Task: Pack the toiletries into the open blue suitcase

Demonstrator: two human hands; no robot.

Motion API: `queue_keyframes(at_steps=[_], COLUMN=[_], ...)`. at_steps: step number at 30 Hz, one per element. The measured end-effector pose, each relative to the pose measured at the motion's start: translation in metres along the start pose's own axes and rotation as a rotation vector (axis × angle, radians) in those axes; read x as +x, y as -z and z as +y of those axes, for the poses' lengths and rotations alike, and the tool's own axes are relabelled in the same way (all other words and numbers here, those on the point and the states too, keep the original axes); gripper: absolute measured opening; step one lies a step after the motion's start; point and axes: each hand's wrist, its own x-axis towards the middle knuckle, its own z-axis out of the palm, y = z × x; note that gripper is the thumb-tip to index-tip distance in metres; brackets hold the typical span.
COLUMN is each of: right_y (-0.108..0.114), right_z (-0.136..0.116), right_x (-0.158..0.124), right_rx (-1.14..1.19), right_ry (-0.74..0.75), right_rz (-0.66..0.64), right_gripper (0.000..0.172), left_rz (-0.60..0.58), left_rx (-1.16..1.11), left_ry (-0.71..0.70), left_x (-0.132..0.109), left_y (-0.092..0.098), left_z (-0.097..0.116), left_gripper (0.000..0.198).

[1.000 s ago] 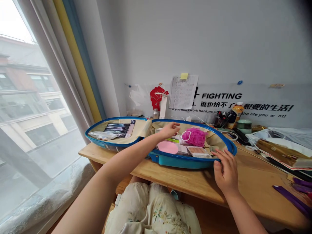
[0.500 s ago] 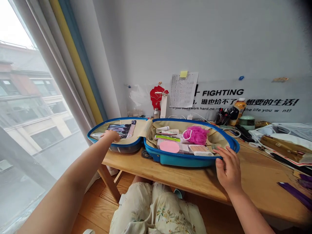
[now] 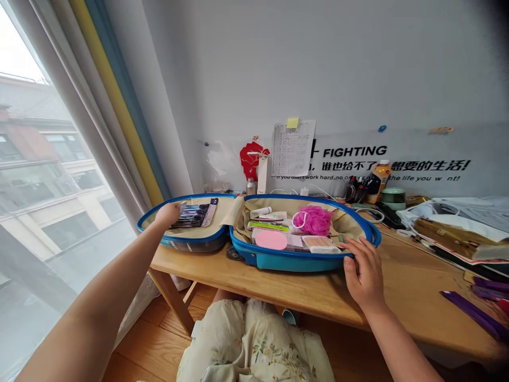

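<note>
A blue suitcase [image 3: 302,261] lies unfolded on the table. My left hand [image 3: 168,213] is over its left half with the fingers closed; a small pale thing [image 3: 183,206] shows at the fingertips, too small to name. Right beside it is a pack of dark toothbrushes [image 3: 194,214] on a card. My right hand [image 3: 366,273] has its fingers spread at the near right rim of the right half. In that half lie a pink bath puff [image 3: 314,220], a pink oval sponge [image 3: 271,240], a pack of cotton swabs [image 3: 320,244], a white tube [image 3: 261,211] and a green pack [image 3: 268,227].
The wooden table [image 3: 397,297] runs along the wall. At the back right stand an orange-labelled bottle [image 3: 382,178] and a green jar [image 3: 393,197]. A brown pouch [image 3: 447,233], cables and purple strips [image 3: 473,313] lie to the right. The curtain [image 3: 107,116] hangs at the left.
My left hand has shifted left off the toothbrush pack, and a pale thing now shows at its fingertips. My right hand stays at the rim. The view has turned slightly right.
</note>
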Motion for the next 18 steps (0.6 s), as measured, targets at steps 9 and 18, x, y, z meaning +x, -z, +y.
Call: queue_keyframes(at_steps=[9, 18], right_y=[-0.001, 0.0], right_z=[0.0, -0.001], right_x=[0.001, 0.0], right_rx=[-0.002, -0.018], right_ry=[0.014, 0.012], right_rz=[0.017, 0.005], right_gripper=[0.03, 0.029], left_rz=[0.134, -0.355], left_rx=[-0.426, -0.387], left_ry=[-0.379, -0.994], left_x=[-0.025, -0.078], left_y=[0.018, -0.059], left_z=[0.104, 0.226], left_gripper=[0.047, 0.042])
